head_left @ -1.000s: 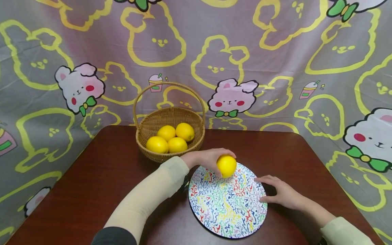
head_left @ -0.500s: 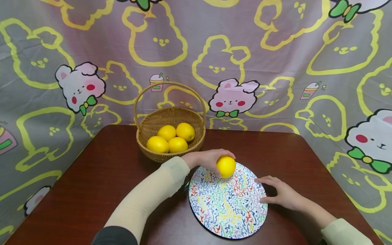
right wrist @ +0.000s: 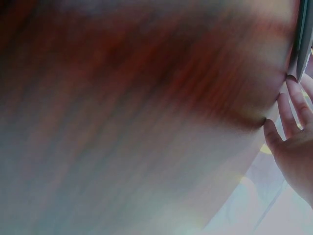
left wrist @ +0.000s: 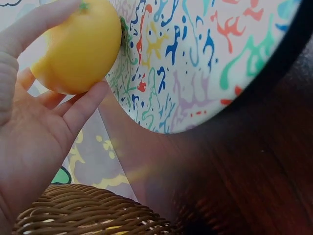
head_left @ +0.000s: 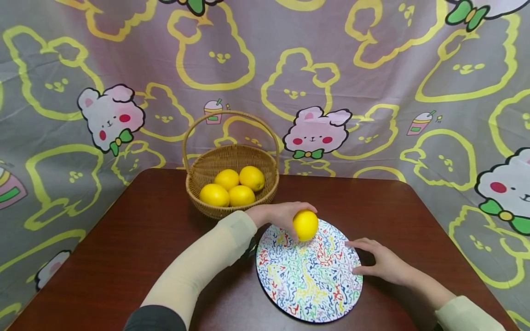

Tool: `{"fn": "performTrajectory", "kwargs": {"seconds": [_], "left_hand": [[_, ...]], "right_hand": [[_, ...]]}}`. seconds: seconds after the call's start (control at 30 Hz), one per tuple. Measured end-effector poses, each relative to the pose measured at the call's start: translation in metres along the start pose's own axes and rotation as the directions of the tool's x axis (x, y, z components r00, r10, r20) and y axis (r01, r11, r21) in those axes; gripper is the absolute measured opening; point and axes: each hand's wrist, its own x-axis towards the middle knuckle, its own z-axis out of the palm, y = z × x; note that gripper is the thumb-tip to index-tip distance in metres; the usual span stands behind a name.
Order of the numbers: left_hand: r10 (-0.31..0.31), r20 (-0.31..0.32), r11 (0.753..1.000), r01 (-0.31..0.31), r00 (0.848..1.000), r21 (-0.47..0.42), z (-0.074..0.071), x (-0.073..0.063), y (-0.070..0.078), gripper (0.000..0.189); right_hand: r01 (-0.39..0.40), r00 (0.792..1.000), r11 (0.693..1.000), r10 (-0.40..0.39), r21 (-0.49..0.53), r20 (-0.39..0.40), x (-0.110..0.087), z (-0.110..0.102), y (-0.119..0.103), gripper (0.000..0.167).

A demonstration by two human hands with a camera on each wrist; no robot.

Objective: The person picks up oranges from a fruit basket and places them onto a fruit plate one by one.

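Note:
My left hand [head_left: 285,218] grips a round, yellow-toned orange [head_left: 305,225] at the far part of a round board [head_left: 308,285] with a white, colourfully squiggled top. In the left wrist view, thumb and fingers curl round the orange [left wrist: 80,49], whose green stem spot shows near the thumb; its side meets or nearly meets the board [left wrist: 195,58]. At the board's right edge, my right hand [head_left: 383,262] has its thumb and fingers spread, fingertips at the rim, holding nothing. The right wrist view shows that hand [right wrist: 296,139] only at its right border.
A wicker basket [head_left: 207,161] with a tall handle stands at the back of the dark red-brown table [head_left: 145,239]. Several similar yellow fruits [head_left: 214,195] lie in it. My left forearm passes close in front of the basket. A patterned curtain [head_left: 232,69] hangs behind the table.
The view has shifted very slightly. Both hands, the orange and the board otherwise stay as they were.

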Motion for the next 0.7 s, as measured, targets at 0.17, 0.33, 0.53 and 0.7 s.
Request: {"fn": "performTrajectory", "kwargs": {"seconds": [0.17,0.33,0.53,0.7], "left_hand": [[-0.007,0.0,1.0,0.007,1.0,-0.007,-0.0015,-0.0023,0.0021,0.089],[-0.011,-0.01,1.0,0.011,1.0,-0.009,-0.0019,-0.0049,0.0042,0.088],[-0.025,-0.016,1.0,0.025,1.0,0.001,-0.0028,-0.0069,0.0068,0.088],[-0.011,-0.022,0.999,0.012,1.0,0.033,-0.0049,-0.0092,0.0101,0.087]], "right_hand": [[0.01,1.0,1.0,-0.01,-0.002,-0.001,0.0,0.0005,0.0015,0.066],[0.014,1.0,1.0,-0.014,0.004,0.001,0.0002,0.0009,0.0013,0.066],[-0.002,1.0,1.0,0.002,0.002,0.006,0.001,0.001,0.0008,0.066],[-0.004,1.0,1.0,0.004,0.001,0.003,0.0005,0.0011,0.0006,0.066]]}}
